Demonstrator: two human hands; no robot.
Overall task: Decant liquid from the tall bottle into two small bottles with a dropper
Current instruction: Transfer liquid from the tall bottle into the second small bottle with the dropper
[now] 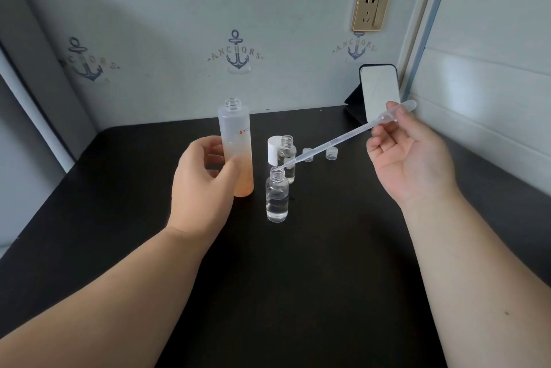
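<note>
Dispensing into the near small bottle appears to be the step in hand: the dropper is pinched at its bulb end by thumb and fingers of the right hand, w/ the stem slanting down and left of that hand so the tip sits at, or just inside, the bottle's open neck. Whether liquid is leaving the tip can't be told.

The tall bottle is gripped round its lower body by the left hand, upright on the bench, uncapped; the orange-tinted liquid seems to fill approx. the lower half. The near small bottle stands just right of the left hand and holds clear-looking liquid to roughly half. The far small bottle stands just beyond it, also open, w/ some liquid inside; level hard to read.

Judged progress: well under way, both small bottles partly filled, neither capped. Left: more transfers, prob., then capping.

Around: a white cap stands touching or just beside the far bottle; two small clear caps lie below the dropper stem, left of the right hand. A phone is propped beyond the right hand, near a wall socket. Nothing blocks the dropper's path, but the three bottles are crowded, so a knock is poss.
</note>
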